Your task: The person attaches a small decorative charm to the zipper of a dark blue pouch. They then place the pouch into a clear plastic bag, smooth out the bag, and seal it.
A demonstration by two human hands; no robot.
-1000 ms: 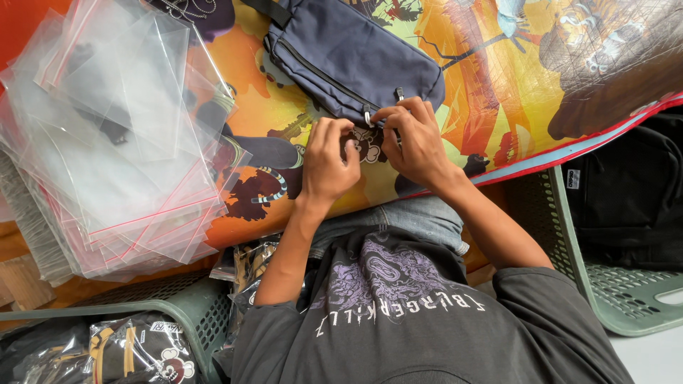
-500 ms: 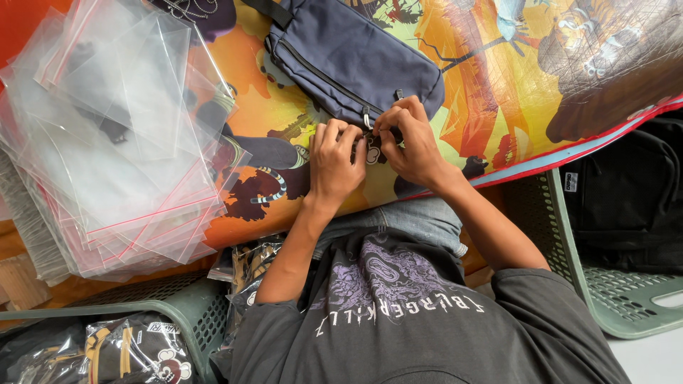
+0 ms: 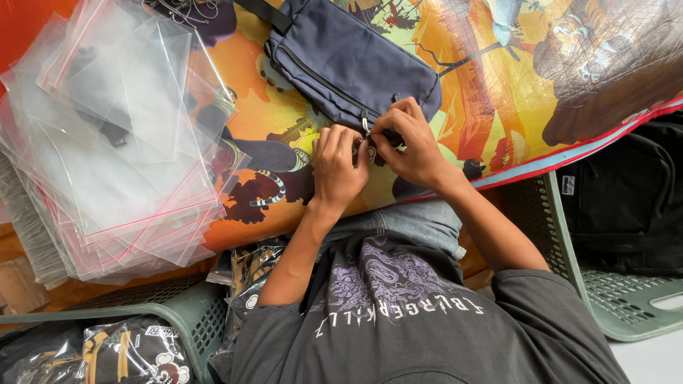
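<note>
A navy blue zip bag lies on a colourful printed mat. My two hands meet at the bag's near corner. My left hand pinches a small dark charm, mostly hidden by my fingers. My right hand has its fingertips closed on the same piece, right by the bag's metal zipper pull. Whether charm and pull are joined is hidden.
A thick stack of clear zip-seal plastic bags lies to the left. A green plastic basket with packed dark printed shirts sits at bottom left. Another green basket holding a black backpack stands at right.
My fingers have drawn closer together around the charm, which now shows less. The hands stay at the bag's corner and the bag has not moved.
</note>
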